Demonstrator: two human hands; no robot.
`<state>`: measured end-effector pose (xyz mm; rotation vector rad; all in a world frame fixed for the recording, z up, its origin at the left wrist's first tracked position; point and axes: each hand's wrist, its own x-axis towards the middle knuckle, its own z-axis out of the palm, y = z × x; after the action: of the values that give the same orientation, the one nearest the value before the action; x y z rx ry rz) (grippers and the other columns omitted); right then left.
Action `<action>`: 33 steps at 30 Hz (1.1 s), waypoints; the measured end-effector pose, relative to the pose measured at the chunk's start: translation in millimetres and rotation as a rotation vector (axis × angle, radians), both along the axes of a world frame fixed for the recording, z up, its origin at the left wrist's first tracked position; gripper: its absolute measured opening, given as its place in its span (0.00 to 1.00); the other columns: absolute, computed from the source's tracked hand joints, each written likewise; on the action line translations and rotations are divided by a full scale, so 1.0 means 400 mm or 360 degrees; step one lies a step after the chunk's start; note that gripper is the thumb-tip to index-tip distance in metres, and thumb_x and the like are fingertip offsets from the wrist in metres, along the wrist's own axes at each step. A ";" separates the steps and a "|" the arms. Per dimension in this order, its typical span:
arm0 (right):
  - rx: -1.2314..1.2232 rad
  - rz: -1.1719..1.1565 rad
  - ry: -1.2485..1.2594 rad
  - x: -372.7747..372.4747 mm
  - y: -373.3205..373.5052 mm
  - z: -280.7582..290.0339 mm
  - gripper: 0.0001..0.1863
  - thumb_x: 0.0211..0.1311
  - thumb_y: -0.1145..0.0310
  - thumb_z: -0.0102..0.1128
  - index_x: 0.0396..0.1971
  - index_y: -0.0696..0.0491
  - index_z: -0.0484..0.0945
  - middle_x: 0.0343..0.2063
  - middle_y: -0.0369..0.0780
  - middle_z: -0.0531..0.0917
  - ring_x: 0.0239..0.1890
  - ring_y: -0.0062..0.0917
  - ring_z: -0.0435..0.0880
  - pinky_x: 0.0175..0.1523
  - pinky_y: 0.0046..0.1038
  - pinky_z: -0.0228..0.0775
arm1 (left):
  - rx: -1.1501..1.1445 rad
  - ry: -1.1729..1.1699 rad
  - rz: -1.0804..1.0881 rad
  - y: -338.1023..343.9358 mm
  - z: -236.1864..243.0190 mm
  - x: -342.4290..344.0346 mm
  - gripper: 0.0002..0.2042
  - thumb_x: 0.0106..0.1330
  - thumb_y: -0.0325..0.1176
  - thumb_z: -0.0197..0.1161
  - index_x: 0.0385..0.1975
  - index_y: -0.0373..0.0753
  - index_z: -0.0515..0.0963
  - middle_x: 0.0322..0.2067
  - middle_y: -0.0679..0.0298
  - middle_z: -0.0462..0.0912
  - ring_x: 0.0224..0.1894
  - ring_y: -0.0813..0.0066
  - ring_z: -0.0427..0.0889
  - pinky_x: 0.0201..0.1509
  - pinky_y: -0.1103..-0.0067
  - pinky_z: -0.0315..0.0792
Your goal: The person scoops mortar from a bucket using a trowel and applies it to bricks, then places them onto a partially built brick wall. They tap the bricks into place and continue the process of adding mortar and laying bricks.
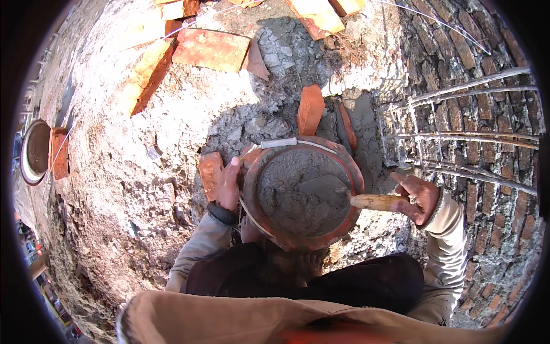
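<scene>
A round pan with a reddish rim stands before me, filled with wet grey mortar. My right hand grips the wooden handle of a trowel; its blade lies flat on the mortar, partly coated. At the pan's left side, my left hand is up against an orange brick piece and appears to hold it. Some of its fingers are hidden. A pale handle grip lies along the pan's far rim. Another bit of brick shows between my left hand and the pan.
A brick and a thin brick shard are just beyond the pan. Several bricks lie farther off on rough ground. Thin rods project along a brick wall at right. Another pan stands far left beside a brick.
</scene>
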<state>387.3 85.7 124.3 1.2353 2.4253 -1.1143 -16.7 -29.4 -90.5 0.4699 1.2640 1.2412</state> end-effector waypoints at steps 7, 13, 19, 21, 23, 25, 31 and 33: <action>0.0101 -0.0340 -0.0062 -0.335 0.252 -0.084 0.29 0.63 0.51 0.61 0.48 0.65 0.75 0.28 0.44 0.83 0.32 0.25 0.82 0.41 0.25 0.73 | 0.0208 0.0567 -0.0143 0.126 0.117 -0.012 0.11 0.72 0.38 0.56 0.39 0.35 0.75 0.32 0.70 0.76 0.35 0.85 0.70 0.41 0.83 0.66; 0.0422 -0.0566 -0.0459 -0.483 0.313 -0.373 0.36 0.56 0.45 0.63 0.52 0.63 0.73 0.45 0.55 0.81 0.50 0.47 0.80 0.55 0.40 0.71 | 0.0409 0.0569 -0.0128 0.185 0.112 0.015 0.10 0.70 0.36 0.59 0.39 0.33 0.75 0.30 0.70 0.77 0.34 0.85 0.70 0.40 0.84 0.67; 0.0402 -0.1159 0.0953 -0.210 0.204 -0.161 0.29 0.55 0.66 0.70 0.51 0.67 0.70 0.38 0.46 0.85 0.42 0.25 0.85 0.47 0.24 0.77 | 0.0714 0.0903 -0.0417 0.272 0.219 0.040 0.23 0.59 0.37 0.72 0.50 0.32 0.74 0.46 0.59 0.76 0.48 0.74 0.74 0.56 0.76 0.68; 0.0510 -0.1032 0.1333 -0.143 0.166 -0.072 0.26 0.57 0.72 0.68 0.53 0.65 0.69 0.42 0.46 0.84 0.44 0.25 0.85 0.50 0.26 0.77 | 0.0886 0.0945 -0.0525 0.325 0.264 0.093 0.28 0.56 0.38 0.74 0.54 0.31 0.71 0.49 0.58 0.74 0.54 0.72 0.72 0.61 0.74 0.65; 0.0590 -0.0982 0.1386 -0.095 0.130 0.033 0.26 0.56 0.76 0.66 0.54 0.65 0.68 0.42 0.47 0.84 0.45 0.27 0.85 0.51 0.27 0.77 | 0.1055 0.0876 -0.0717 0.370 0.327 0.163 0.33 0.55 0.38 0.75 0.57 0.30 0.68 0.52 0.57 0.72 0.57 0.70 0.70 0.63 0.73 0.64; 0.0610 -0.1112 0.1328 -0.040 0.072 0.096 0.31 0.56 0.75 0.63 0.59 0.68 0.65 0.49 0.50 0.80 0.51 0.29 0.82 0.57 0.29 0.74 | 0.1173 0.0772 -0.1041 0.401 0.362 0.241 0.37 0.54 0.38 0.76 0.60 0.29 0.64 0.55 0.56 0.69 0.59 0.68 0.69 0.65 0.72 0.62; 0.0786 -0.1812 0.2201 0.166 -0.146 0.050 0.24 0.54 0.81 0.61 0.52 0.61 0.65 0.39 0.50 0.84 0.39 0.33 0.87 0.49 0.32 0.80 | 0.0715 -0.0230 -0.2119 0.392 0.461 0.557 0.37 0.57 0.40 0.74 0.61 0.29 0.61 0.54 0.55 0.73 0.54 0.73 0.75 0.60 0.73 0.69; 0.0852 -0.2050 0.2484 0.219 -0.184 0.037 0.21 0.55 0.79 0.62 0.49 0.61 0.69 0.39 0.48 0.84 0.40 0.32 0.87 0.49 0.31 0.81 | 0.0724 -0.0162 -0.2085 0.369 0.520 0.654 0.29 0.60 0.41 0.71 0.54 0.29 0.68 0.45 0.59 0.80 0.44 0.77 0.81 0.50 0.77 0.76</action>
<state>475.1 12.1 138.9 3.2879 2.6005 -2.5530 244.9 118.4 117.3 1.2749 0.3386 0.3672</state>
